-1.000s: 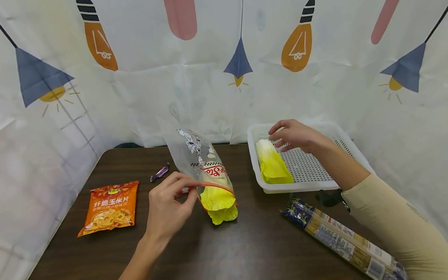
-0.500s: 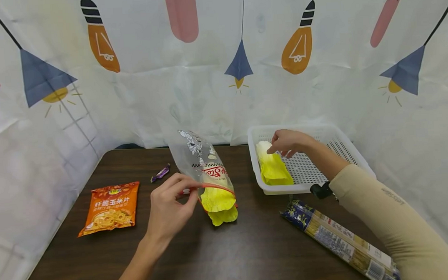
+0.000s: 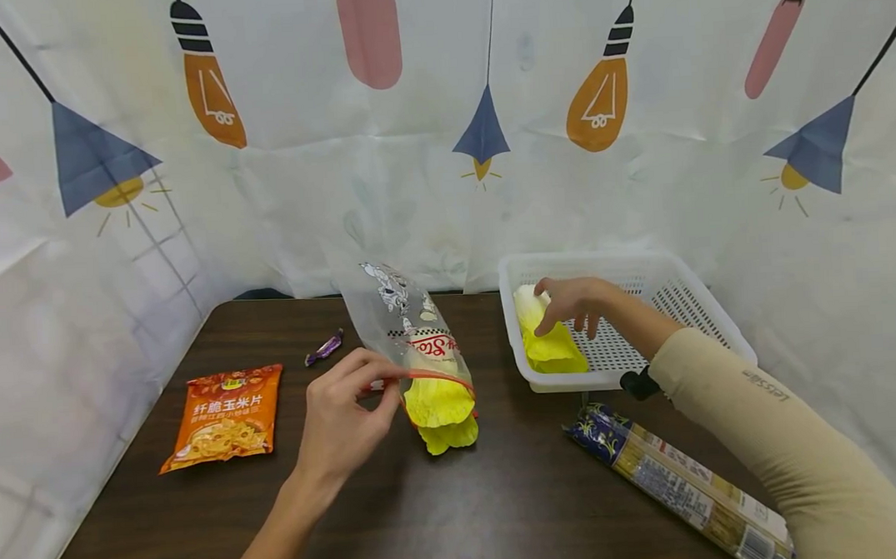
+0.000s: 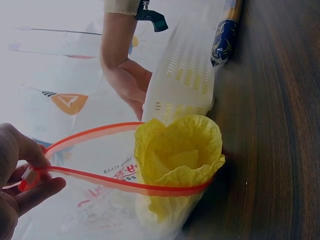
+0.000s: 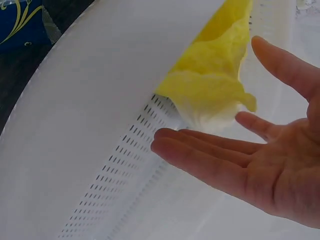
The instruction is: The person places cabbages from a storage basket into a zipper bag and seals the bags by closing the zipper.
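Here, left grip (image 3: 339, 411) on bag (image 3: 393, 311), cabbage hollow (image 4: 181, 154) only from left wrist

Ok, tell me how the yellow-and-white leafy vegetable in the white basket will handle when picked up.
The yellow-and-white leafy vegetable probably flops at its thin, ruffled yellow edges, which could tear. Already lying down, it seems unlikely to tip.

A dark brown wood-grain table (image 3: 503, 498) carries a glossy orange snack bag (image 3: 225, 418) at left, a small purple twist-wrapped sweet (image 3: 324, 348) near it, a printed clear plastic bag with a red zip edge (image 3: 395, 311) mid-table, a white perforated plastic basket (image 3: 573, 382) at right, and, slanting in front, a long blue-ended packet (image 3: 682, 484).
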Demonstrator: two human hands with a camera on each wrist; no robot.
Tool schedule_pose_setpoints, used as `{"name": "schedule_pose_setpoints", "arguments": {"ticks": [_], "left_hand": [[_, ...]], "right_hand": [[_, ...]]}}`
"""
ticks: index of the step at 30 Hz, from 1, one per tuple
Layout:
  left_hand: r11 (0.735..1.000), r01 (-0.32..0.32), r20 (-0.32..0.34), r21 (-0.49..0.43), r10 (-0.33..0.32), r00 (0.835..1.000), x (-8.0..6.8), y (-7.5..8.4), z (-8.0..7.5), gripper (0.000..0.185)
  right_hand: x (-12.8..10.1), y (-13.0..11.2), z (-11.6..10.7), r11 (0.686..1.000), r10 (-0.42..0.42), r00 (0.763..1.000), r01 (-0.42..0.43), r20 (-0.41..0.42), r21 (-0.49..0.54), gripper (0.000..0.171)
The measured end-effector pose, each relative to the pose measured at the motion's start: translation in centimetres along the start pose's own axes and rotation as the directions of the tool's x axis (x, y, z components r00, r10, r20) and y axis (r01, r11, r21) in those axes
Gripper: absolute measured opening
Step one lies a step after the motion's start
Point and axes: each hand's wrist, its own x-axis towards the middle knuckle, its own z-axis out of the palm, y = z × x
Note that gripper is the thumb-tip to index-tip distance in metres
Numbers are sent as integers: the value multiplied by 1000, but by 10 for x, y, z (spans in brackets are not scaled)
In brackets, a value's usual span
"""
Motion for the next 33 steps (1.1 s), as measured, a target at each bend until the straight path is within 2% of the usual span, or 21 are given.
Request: {"name": "schedule_pose_setpoints", "arguments": {"ticks": [4,15,22,33], "left_hand": [[1000,-10,4,0,10,1000,1,0,1,23],[1000,-25,21,-11,25,999,2,-1,2,21],[1000,-18,10,2,18,1000,0,0,1,22],[1000,-21,0,-3,21,1000,1,0,1,23]], "right_hand": [[2,2,3,1000,-4,1000,4,3,6,97],[10,8,11,993,-31,999,29,13,113,96],[13,4,13,969,24,999,-29,25,247,98],[17,11,5,947,8,1000,-12,12,320,92]]}}
